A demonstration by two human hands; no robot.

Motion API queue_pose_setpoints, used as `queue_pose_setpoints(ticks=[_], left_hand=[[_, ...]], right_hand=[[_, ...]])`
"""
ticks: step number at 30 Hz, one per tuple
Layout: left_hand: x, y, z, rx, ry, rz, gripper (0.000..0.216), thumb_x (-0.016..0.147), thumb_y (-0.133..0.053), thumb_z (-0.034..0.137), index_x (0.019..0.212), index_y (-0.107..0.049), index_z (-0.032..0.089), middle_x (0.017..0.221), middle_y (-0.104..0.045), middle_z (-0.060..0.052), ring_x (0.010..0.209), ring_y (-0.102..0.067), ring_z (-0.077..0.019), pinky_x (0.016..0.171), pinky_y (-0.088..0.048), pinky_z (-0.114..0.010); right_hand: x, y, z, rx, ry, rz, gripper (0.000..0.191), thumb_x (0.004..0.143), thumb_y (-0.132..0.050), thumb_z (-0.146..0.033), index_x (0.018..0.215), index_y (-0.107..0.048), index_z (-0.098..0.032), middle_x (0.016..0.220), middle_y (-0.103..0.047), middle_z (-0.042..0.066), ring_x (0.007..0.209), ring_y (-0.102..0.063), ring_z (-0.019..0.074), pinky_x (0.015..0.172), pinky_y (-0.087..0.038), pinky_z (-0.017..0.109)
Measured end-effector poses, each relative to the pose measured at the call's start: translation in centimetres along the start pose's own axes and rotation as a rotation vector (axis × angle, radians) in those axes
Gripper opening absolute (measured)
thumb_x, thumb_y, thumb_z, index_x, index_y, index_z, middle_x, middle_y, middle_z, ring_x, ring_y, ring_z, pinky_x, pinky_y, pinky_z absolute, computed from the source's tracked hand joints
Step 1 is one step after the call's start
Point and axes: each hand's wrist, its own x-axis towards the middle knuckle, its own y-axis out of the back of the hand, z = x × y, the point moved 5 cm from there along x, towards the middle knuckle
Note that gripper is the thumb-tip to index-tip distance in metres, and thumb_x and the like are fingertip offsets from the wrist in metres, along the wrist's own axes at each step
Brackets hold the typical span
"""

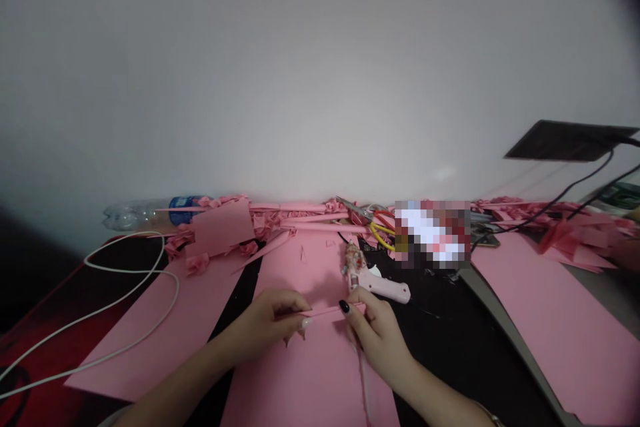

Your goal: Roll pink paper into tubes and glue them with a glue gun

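Note:
My left hand (273,320) and my right hand (375,333) pinch the two ends of a narrow pink paper strip (327,311), held level just above a large pink paper sheet (310,373). Both hands have their fingers closed on the strip. A second thin strip hangs down from my right hand. Just beyond my right hand a pink glue gun (377,283) lies on the dark table.
Folded pink paper flowers and strips (270,220) pile along the wall. A plastic bottle (150,212) lies at the back left, a white cable (125,293) loops across the left. Scissors with yellow handles (373,220), black cables (565,197) and more pink sheets (550,320) are on the right.

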Motion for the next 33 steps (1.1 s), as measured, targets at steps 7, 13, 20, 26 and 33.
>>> queue_pose_setpoints(ticks=[7, 13, 20, 26, 33], left_hand=[[-0.1, 0.4, -0.1, 0.019, -0.017, -0.004, 0.011, 0.075, -0.061, 0.016, 0.085, -0.065, 0.013, 0.071, -0.057, 0.002, 0.060, -0.053, -0.0093, 0.056, -0.041, -0.019], [0.0, 0.1, 0.4, 0.149, -0.057, 0.027, 0.024, 0.083, -0.056, 0.025, 0.062, -0.056, 0.014, 0.056, -0.049, 0.004, 0.049, -0.047, -0.0079, 0.047, -0.035, -0.018], [-0.1, -0.3, 1.1, 0.466, -0.190, 0.063, 0.037, 0.085, -0.056, 0.031, 0.052, -0.049, 0.015, 0.047, -0.044, 0.005, 0.047, -0.041, -0.0081, 0.048, -0.029, -0.020], [-0.6, 0.7, 1.7, 0.476, -0.245, 0.211, 0.017, 0.092, -0.044, 0.026, 0.096, -0.059, 0.018, 0.084, -0.063, -0.001, 0.067, -0.055, -0.0118, 0.063, -0.040, -0.021], [-1.2, 0.1, 2.3, 0.820, -0.311, 0.209, 0.014, 0.090, -0.049, 0.030, 0.094, -0.053, 0.018, 0.090, -0.062, -0.004, 0.080, -0.057, -0.0188, 0.070, -0.040, -0.026]], right_hand=[[0.2, 0.2, -0.2, 0.021, -0.013, 0.043, 0.032, 0.091, -0.045, -0.040, 0.065, -0.042, -0.021, 0.042, -0.043, -0.007, 0.038, -0.037, 0.0091, 0.044, -0.029, 0.022], [0.0, -0.6, -0.3, -0.008, 0.027, -0.027, 0.028, 0.092, -0.043, -0.037, 0.069, -0.044, -0.021, 0.043, -0.041, -0.008, 0.037, -0.035, 0.0089, 0.041, -0.026, 0.021], [-0.3, -1.2, -0.7, -0.043, 0.027, -0.070, 0.027, 0.091, -0.044, -0.036, 0.070, -0.046, -0.020, 0.044, -0.042, -0.007, 0.038, -0.036, 0.0088, 0.042, -0.028, 0.021], [-0.1, -0.3, -0.2, 0.051, -0.024, 0.058, 0.032, 0.091, -0.044, -0.042, 0.067, -0.041, -0.022, 0.040, -0.043, -0.008, 0.035, -0.034, 0.0085, 0.042, -0.027, 0.022], [0.0, -0.3, 0.4, 0.116, -0.058, 0.065, 0.033, 0.091, -0.044, -0.044, 0.068, -0.040, -0.022, 0.040, -0.044, -0.009, 0.036, -0.034, 0.0083, 0.042, -0.026, 0.021]])
